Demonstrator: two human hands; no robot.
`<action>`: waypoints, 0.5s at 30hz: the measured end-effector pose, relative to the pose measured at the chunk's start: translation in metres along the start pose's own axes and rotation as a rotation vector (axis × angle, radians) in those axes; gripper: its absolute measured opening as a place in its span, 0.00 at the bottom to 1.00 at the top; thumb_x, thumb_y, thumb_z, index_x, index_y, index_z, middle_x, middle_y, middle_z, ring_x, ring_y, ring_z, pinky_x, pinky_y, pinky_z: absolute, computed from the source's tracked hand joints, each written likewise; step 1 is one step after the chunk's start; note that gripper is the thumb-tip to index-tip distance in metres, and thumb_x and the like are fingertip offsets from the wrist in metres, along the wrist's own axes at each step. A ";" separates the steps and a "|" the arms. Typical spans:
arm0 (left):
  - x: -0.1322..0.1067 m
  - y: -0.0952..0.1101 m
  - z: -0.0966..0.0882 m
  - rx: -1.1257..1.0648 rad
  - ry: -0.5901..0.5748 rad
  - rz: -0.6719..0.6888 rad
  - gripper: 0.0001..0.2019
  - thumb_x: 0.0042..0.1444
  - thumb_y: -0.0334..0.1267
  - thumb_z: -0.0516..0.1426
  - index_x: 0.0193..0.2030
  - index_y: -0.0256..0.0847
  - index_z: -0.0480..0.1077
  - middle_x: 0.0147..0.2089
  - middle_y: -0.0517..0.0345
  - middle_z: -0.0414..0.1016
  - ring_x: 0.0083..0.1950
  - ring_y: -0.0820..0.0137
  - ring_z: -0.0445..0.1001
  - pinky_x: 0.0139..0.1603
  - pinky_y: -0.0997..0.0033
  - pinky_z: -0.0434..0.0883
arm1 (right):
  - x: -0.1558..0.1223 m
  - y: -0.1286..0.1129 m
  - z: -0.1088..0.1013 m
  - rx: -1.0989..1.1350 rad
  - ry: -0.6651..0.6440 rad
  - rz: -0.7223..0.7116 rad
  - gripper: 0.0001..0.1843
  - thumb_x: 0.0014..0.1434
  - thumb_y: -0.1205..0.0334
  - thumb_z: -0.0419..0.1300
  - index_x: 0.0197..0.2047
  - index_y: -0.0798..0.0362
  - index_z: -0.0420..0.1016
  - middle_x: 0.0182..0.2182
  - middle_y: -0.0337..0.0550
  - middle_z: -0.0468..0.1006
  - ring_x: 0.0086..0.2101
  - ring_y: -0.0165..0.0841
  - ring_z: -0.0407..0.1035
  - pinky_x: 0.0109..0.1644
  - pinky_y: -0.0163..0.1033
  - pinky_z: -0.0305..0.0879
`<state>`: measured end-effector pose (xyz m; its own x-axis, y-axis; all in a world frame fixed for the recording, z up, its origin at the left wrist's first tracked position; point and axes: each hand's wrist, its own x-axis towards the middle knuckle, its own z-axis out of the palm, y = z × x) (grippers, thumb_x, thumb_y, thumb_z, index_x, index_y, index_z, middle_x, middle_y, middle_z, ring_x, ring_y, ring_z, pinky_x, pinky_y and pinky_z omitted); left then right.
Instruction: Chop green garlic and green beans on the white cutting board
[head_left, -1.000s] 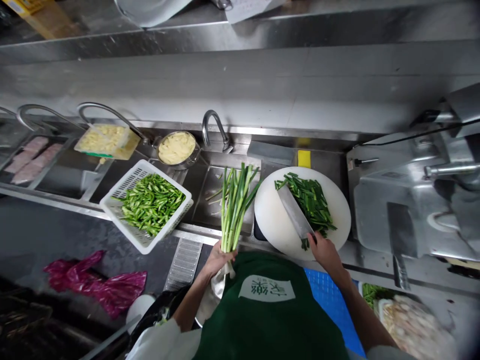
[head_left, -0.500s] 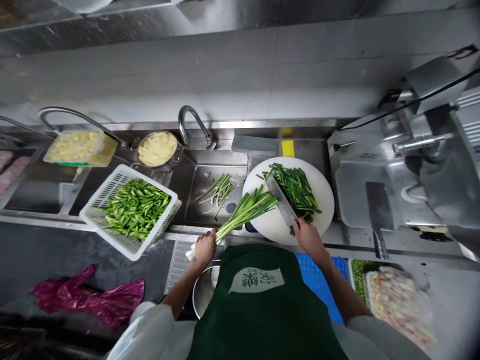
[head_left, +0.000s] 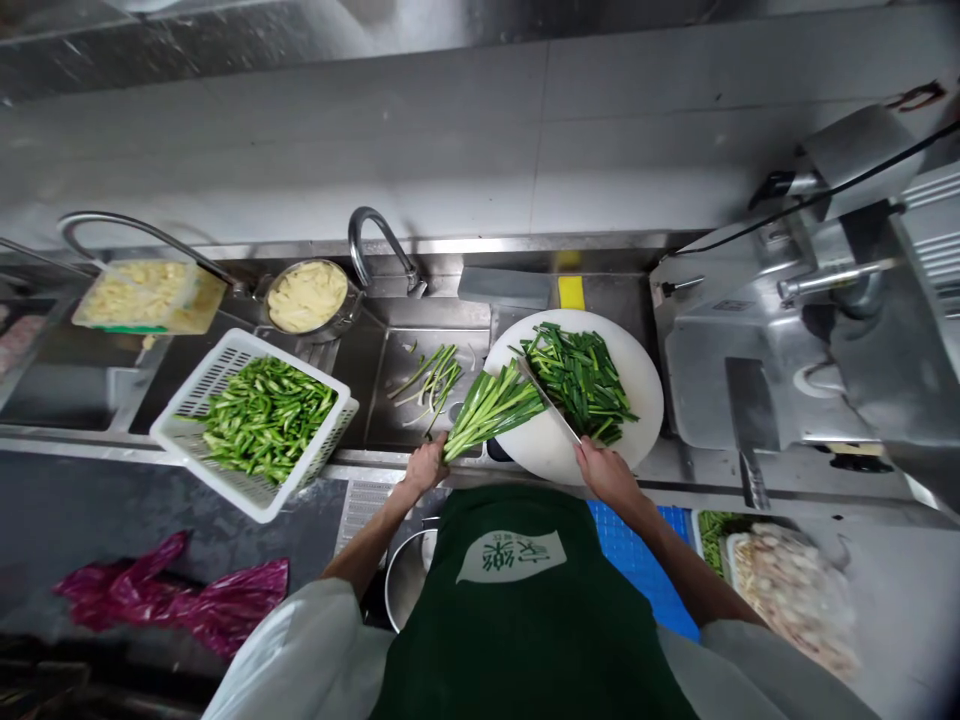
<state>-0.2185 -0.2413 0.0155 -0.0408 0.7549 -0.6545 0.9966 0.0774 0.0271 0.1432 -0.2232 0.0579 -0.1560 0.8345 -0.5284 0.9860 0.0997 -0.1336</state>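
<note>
The left hand's (head_left: 427, 463) fingers are wrapped tight round the lower end of a bunch of scallion-like greens (head_left: 491, 405), its leaf ends lying over the near-left part of a round white cutting board (head_left: 525, 455). The right hand's (head_left: 606, 468) fingers are clamped on the handle of a cleaver (head_left: 551, 402). I see the blade nearly edge-on, between the bunch and a pile of cut green pieces (head_left: 589, 375); whether it touches the board I can't tell.

Left of the board, a steel sink (head_left: 375, 400) holds a few loose stalks and scraps. Next along, a slotted white plastic basket (head_left: 313, 445) is heaped with sliced green pods. Behind it, a round metal bowl (head_left: 339, 322) brims with pale yellow slices, and farther left a translucent tub (head_left: 90, 315) contains similar pale pieces.

Beside the green apron (head_left: 525, 620), a metal pot (head_left: 401, 590) is partly hidden. At the lower right, a tub (head_left: 697, 530) of green strips sits beside blurred, pale contents.
</note>
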 end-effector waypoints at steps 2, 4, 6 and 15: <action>-0.002 -0.006 0.002 0.011 0.034 -0.002 0.26 0.59 0.30 0.58 0.64 0.43 0.62 0.50 0.45 0.80 0.52 0.56 0.80 0.51 0.63 0.73 | 0.001 0.006 -0.001 0.024 0.028 0.029 0.18 0.76 0.57 0.44 0.54 0.56 0.71 0.41 0.53 0.83 0.42 0.42 0.79 0.43 0.39 0.64; -0.007 -0.013 0.001 0.053 0.097 0.003 0.22 0.62 0.28 0.54 0.63 0.42 0.63 0.53 0.44 0.78 0.52 0.57 0.80 0.52 0.62 0.72 | 0.000 0.006 -0.001 0.032 0.039 0.066 0.18 0.76 0.57 0.44 0.53 0.56 0.72 0.42 0.53 0.83 0.42 0.42 0.79 0.43 0.38 0.63; -0.012 -0.015 -0.005 0.106 0.147 0.015 0.21 0.63 0.25 0.49 0.61 0.42 0.65 0.54 0.44 0.77 0.53 0.58 0.79 0.54 0.61 0.71 | -0.001 0.000 -0.001 0.023 0.018 0.082 0.19 0.76 0.57 0.43 0.53 0.57 0.72 0.41 0.54 0.83 0.43 0.43 0.79 0.43 0.39 0.64; 0.007 0.024 -0.026 0.116 0.101 0.112 0.41 0.58 0.28 0.56 0.77 0.46 0.45 0.53 0.44 0.77 0.52 0.54 0.80 0.53 0.59 0.72 | -0.007 -0.026 -0.001 0.016 -0.088 0.014 0.20 0.76 0.61 0.41 0.59 0.60 0.68 0.40 0.58 0.83 0.43 0.45 0.80 0.44 0.41 0.66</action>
<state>-0.1967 -0.2173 0.0318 0.0701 0.8164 -0.5732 0.9966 -0.0820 0.0051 0.1187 -0.2309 0.0660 -0.1474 0.7850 -0.6017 0.9872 0.0792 -0.1385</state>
